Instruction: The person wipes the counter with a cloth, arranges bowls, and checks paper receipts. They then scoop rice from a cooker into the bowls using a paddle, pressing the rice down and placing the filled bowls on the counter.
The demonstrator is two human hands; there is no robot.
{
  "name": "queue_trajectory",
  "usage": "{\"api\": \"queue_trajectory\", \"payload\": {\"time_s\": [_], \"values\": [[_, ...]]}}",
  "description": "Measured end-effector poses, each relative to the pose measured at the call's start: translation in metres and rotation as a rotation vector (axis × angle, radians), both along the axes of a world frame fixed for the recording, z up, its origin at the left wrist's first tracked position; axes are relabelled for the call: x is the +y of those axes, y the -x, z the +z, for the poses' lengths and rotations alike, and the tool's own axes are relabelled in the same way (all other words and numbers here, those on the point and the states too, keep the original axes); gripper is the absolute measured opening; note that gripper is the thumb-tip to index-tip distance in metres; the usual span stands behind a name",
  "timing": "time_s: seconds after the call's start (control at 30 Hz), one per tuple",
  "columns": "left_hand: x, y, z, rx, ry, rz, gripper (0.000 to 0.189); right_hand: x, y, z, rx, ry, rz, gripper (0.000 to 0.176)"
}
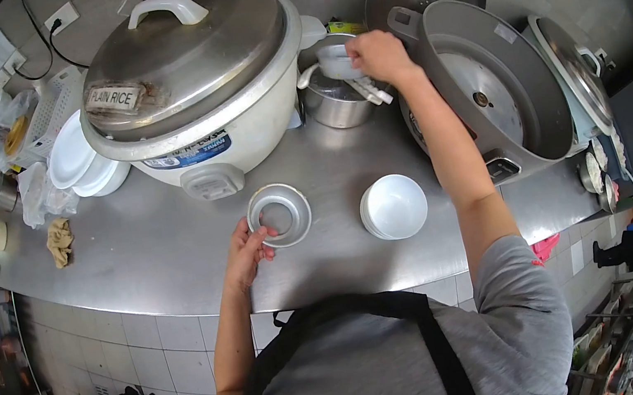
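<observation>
here, the left hand pinches the near rim of a small metal mould, thumb over the lip and fingers along its outer edge, so the grip is narrow and closed on the rim. the mould sits mouth up on the steel counter, a little left of the middle of the view. at about three o'clock from it, near but apart, stands a stack of white bowls. at twelve o'clock from the mould, close behind it, stands the big rice cooker, its steel lid shut and bearing a label that reads "plain rice". the right hand is stretched out to about one o'clock from the mould, fingers closed round a white scoop, which it holds just above a steel pot. the pot stands just beside the big cooker, at its three o'clock. at three o'clock from the pot a second cooker stands with its hinged top open. at nine o'clock from the big cooker lie stacked white plates, and a crumpled cloth lies at their six o'clock.
</observation>
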State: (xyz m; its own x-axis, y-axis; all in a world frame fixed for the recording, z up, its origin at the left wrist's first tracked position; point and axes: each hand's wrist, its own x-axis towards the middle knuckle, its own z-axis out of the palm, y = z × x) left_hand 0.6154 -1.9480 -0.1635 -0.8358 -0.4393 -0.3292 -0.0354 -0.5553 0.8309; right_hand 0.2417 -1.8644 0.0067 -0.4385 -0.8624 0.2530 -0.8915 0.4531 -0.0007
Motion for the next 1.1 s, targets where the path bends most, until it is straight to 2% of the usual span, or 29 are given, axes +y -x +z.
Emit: {"api": "queue_trajectory", "payload": {"time_s": [0.03, 0.13, 0.23, 0.27, 0.37, 0.5, 0.53, 0.63, 0.73, 0.83, 0.87, 0.97, 1.0, 1.1], "values": [[0.000, 0.000, -0.002, 0.007, 0.002, 0.005, 0.039, -0.001, -0.002, -0.010, 0.088, -0.032, 0.006, 0.011], [0.001, -0.003, 0.000, 0.011, 0.017, 0.027, 0.038, -0.006, 0.006, -0.029, -0.005, -0.003, 0.003, 0.020], [0.005, -0.003, 0.002, 0.004, 0.031, 0.041, 0.038, -0.012, 0.027, -0.019, -0.256, -0.099, 0.062, 0.031], [0.004, -0.002, 0.004, 0.004, 0.038, 0.043, 0.037, -0.015, 0.026, -0.010, -0.226, -0.036, -0.026, 0.033], [0.003, -0.002, 0.001, 0.020, 0.032, 0.043, 0.036, -0.025, 0.028, 0.006, -0.234, -0.127, -0.018, 0.032], [0.003, -0.003, 0.001, 0.022, 0.025, 0.046, 0.035, -0.044, 0.012, -0.002, -0.008, -0.337, -0.057, 0.029], [0.004, -0.003, 0.001, 0.021, 0.026, 0.050, 0.035, -0.049, 0.023, -0.014, 0.124, -0.267, -0.153, 0.021], [0.006, -0.001, 0.001, 0.005, 0.043, 0.058, 0.033, -0.049, 0.035, -0.015, 0.210, -0.186, -0.202, 0.015], [0.005, 0.000, 0.002, -0.007, 0.050, 0.051, 0.032, -0.049, 0.003, -0.013, 0.057, -0.374, 0.125, 0.014], [0.004, 0.000, 0.005, -0.013, 0.048, 0.040, 0.030, -0.051, -0.005, -0.016, -0.201, -0.716, 0.291, 0.025], [0.005, -0.001, 0.006, -0.016, 0.046, 0.038, 0.030, -0.051, 0.001, -0.018, -0.231, -0.726, 0.243, 0.026], [0.006, -0.001, 0.006, -0.005, 0.044, 0.046, 0.029, -0.047, 0.007, -0.017, 0.206, -0.939, 0.150, 0.024], [0.006, -0.001, 0.005, -0.001, 0.045, 0.044, 0.029, -0.047, 0.001, -0.017, 0.283, -0.966, 0.048, 0.024], [0.005, -0.002, 0.003, 0.010, 0.045, 0.040, 0.030, -0.044, 0.007, -0.036, 0.289, -0.933, 0.055, 0.024]]}}
